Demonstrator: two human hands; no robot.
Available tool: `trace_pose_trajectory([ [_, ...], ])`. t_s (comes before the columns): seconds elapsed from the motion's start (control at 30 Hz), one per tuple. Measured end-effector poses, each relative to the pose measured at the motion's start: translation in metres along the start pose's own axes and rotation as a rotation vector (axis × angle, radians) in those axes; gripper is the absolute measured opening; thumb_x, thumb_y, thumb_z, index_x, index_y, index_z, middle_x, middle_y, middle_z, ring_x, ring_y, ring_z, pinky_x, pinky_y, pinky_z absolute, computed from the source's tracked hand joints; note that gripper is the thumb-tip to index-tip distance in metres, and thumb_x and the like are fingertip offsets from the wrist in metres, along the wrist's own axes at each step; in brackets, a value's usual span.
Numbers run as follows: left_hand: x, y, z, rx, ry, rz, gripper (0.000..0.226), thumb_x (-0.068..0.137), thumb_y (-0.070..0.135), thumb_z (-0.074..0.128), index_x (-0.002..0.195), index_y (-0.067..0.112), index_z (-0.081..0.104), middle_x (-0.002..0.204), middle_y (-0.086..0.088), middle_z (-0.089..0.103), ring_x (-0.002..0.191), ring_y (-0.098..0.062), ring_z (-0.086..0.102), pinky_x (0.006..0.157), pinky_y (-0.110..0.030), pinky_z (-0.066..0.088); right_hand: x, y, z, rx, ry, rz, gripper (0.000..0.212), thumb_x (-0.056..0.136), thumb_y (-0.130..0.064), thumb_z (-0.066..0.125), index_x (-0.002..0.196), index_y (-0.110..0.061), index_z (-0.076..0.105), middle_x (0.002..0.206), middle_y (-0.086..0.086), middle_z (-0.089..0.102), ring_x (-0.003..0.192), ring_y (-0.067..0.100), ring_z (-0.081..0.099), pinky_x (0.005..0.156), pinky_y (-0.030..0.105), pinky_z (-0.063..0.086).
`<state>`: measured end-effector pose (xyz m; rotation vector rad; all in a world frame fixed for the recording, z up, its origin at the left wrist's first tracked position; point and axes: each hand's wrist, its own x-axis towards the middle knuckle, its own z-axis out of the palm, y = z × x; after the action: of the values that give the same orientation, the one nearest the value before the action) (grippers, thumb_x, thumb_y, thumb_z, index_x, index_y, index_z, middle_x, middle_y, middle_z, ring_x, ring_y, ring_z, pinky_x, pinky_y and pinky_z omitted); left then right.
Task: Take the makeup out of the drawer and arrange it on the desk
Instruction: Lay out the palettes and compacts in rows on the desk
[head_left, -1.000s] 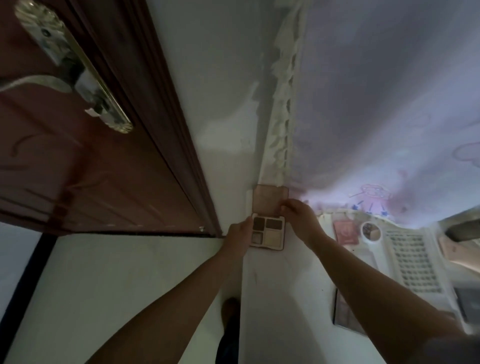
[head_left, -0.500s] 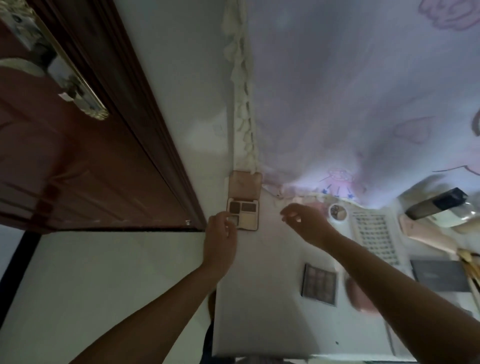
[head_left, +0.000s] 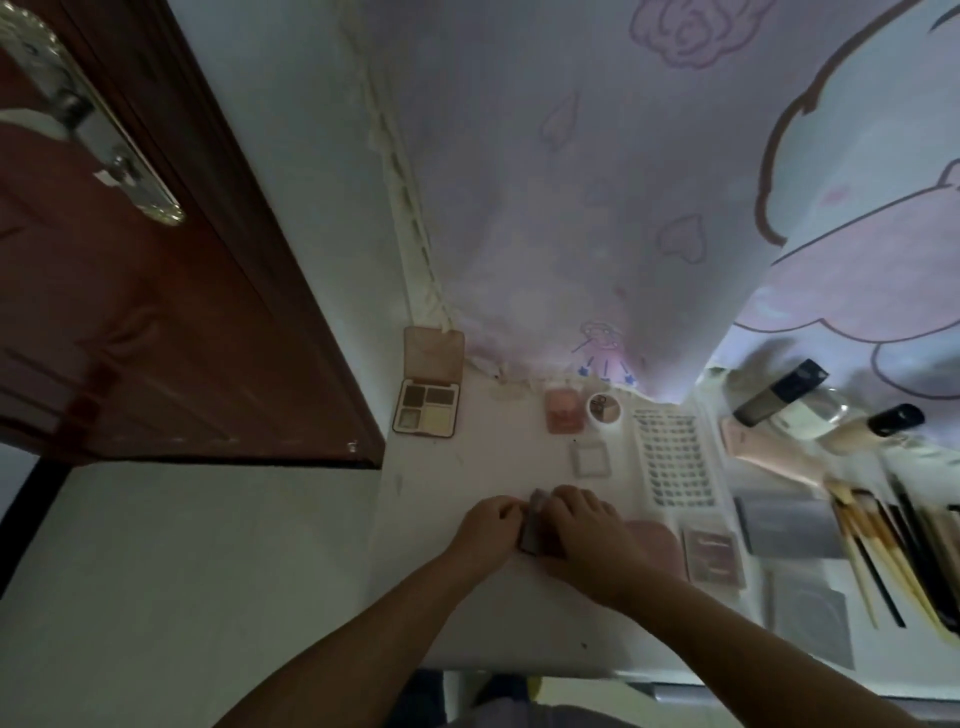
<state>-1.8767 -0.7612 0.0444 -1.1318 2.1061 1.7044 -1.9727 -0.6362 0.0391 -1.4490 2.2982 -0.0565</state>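
hands (head_left: 545, 530) together, fingers curled round small palette (head_left: 535, 530) on desk (head_left: 467, 613)

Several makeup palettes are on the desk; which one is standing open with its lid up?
The four-pan palette at the desk's far left corner, its pink lid propped against the wall. The palette right of the hands lies flat.
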Motion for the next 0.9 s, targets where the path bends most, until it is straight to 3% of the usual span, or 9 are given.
trace_pose_trajectory([
  [0.1,-0.005,-0.001,-0.018,-0.514,-0.15,-0.125,0.029,0.099,0.029,0.043,0.111,0.012,0.063,0.113,-0.013,0.065,0.095,-0.023,0.062,0.086,-0.035,0.051,0.004,-0.006,-0.018,0.226,0.112,-0.017,0.055,0.079,-0.048,0.061,0.124,-0.024,0.042,0.129,-0.003,0.042,0.114,0.017,0.043,0.092,0.027,0.04],
  [0.17,-0.011,-0.001,-0.028,-0.771,-0.334,-0.145,0.042,0.098,0.042,0.038,0.119,0.016,0.063,0.12,-0.01,0.064,0.105,-0.026,0.06,0.094,-0.041,0.048,0.007,-0.015,-0.03,0.352,0.177,-0.067,0.055,0.075,-0.05,0.065,0.121,-0.027,0.043,0.124,-0.009,0.043,0.108,0.01,0.043,0.088,0.022,0.042],
  [0.23,-0.014,0.001,-0.035,-0.93,-0.415,-0.114,0.049,0.096,0.048,0.035,0.125,0.018,0.06,0.129,-0.01,0.059,0.119,-0.029,0.056,0.097,-0.044,0.048,0.009,-0.022,-0.042,0.448,0.221,-0.113,0.055,0.075,-0.05,0.066,0.121,-0.031,0.043,0.118,-0.017,0.04,0.103,0.004,0.04,0.084,0.012,0.037],
  [0.33,-0.017,0.008,-0.041,-0.999,-0.405,-0.092,0.052,0.091,0.05,0.04,0.126,0.017,0.06,0.133,-0.012,0.056,0.12,-0.028,0.055,0.093,-0.042,0.05,0.014,-0.025,-0.055,0.517,0.229,-0.147,0.051,0.077,-0.045,0.069,0.12,-0.032,0.044,0.118,-0.018,0.041,0.105,0.001,0.04,0.082,0.004,0.032],
  [0.47,-0.016,0.003,-0.056,-1.047,-0.373,-0.131,0.057,0.088,0.048,0.048,0.13,0.01,0.055,0.131,-0.018,0.056,0.106,-0.03,0.062,0.086,-0.042,0.052,0.024,-0.029,-0.069,0.647,0.105,-0.126,0.041,0.08,-0.04,0.069,0.113,-0.038,0.046,0.114,-0.02,0.049,0.104,-0.002,0.047,0.082,0.003,0.035],
  [0.6,-0.021,-0.013,-0.076,-1.085,-0.391,-0.179,0.06,0.089,0.049,0.046,0.127,0.004,0.057,0.129,-0.027,0.054,0.11,-0.036,0.059,0.095,-0.044,0.048,0.048,-0.032,-0.084,0.944,-0.1,-0.076,0.016,0.088,-0.036,0.061,0.104,-0.032,0.059,0.108,-0.013,0.065,0.1,0.002,0.062,0.088,0.017,0.048],
  [0.73,-0.027,-0.034,-0.095,-1.147,-0.377,-0.218,0.058,0.086,0.045,0.05,0.121,0.001,0.061,0.13,-0.027,0.053,0.115,-0.039,0.057,0.094,-0.045,0.05,0.078,-0.038,-0.087,1.302,-0.123,0.159,0.028,0.097,-0.033,0.046,0.1,-0.013,0.065,0.102,0.005,0.072,0.093,0.019,0.069,0.083,0.03,0.056],
  [0.9,-0.025,-0.052,-0.12,-1.143,-0.266,-0.265,0.037,0.092,0.031,0.049,0.113,0.007,0.068,0.121,-0.02,0.063,0.108,-0.033,0.063,0.09,-0.043,0.053,0.101,-0.059,-0.064,1.099,-0.09,0.125,0.024,0.099,-0.025,0.044,0.097,-0.015,0.066,0.095,0.0,0.071,0.089,0.015,0.066,0.073,0.025,0.054],
])
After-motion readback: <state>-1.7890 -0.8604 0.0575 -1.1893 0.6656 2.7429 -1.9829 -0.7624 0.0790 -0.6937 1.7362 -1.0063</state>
